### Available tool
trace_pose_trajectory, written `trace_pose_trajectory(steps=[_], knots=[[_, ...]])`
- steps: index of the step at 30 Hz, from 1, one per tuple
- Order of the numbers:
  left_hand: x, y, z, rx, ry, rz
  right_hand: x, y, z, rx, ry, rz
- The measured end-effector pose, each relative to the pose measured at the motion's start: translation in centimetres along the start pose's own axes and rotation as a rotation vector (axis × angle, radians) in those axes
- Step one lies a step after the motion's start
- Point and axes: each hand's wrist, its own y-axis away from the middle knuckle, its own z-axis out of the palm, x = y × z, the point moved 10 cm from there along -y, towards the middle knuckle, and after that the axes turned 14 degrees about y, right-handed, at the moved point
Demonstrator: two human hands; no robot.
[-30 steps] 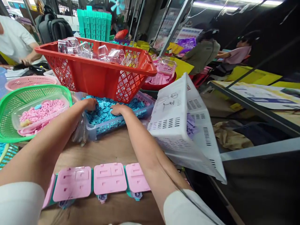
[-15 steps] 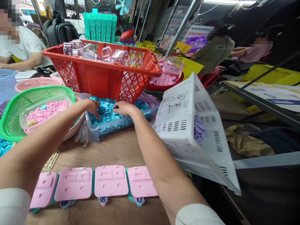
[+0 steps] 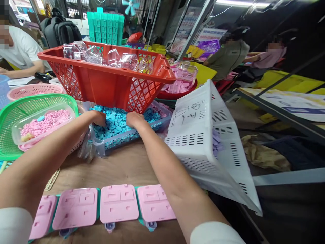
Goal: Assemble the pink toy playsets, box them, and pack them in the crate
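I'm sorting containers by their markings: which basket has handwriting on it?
The white plastic basket, right of the red basket: dark handwriting marks its side, while none shows on the red basket, green basket or pink basket.

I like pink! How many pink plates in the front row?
4: left plate by the left forearm, two middle plates, right plate partly behind the right forearm; others may hide.

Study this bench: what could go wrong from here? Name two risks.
The red basket, holding clear parts, rises just beyond the right hand; a knock might spill some onto the blue pieces.

The white crate looks tilted beside the right forearm, purple pieces showing; a bump might tip them out.
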Motion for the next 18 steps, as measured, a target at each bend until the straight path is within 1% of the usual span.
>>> trace_pose_trajectory(steps=[3, 6, 10, 13, 15, 18], knots=[[0.5, -0.4, 1.0, -0.036, -0.057, -0.054, -2.3, -0.3, -0.3, 0.047, -0.081, -0.127], [1.0, -0.3, 1.4, -0.04, -0.063, -0.058, -4.2, -0.9, 0.2, 0.021, -0.136, -0.236], [1.3, -0.2, 1.4, -0.05, 0.02, -0.025, -4.5, -1.7, 1.0, -0.031, -0.168, -0.32], [1.5, -0.3, 1.1, -0.052, 0.113, -0.01, -4.4, -1.7, 1.2, -0.045, -0.187, -0.379], [1.7, -0.2, 1.0, -0.051, 0.171, 0.005, -4.3, -1.5, 1.1, -0.046, -0.196, -0.389], [2.3, 0.2, 0.4, -0.028, 0.21, 0.045, -4.2, -1.0, 0.7, -0.051, -0.205, -0.361]])
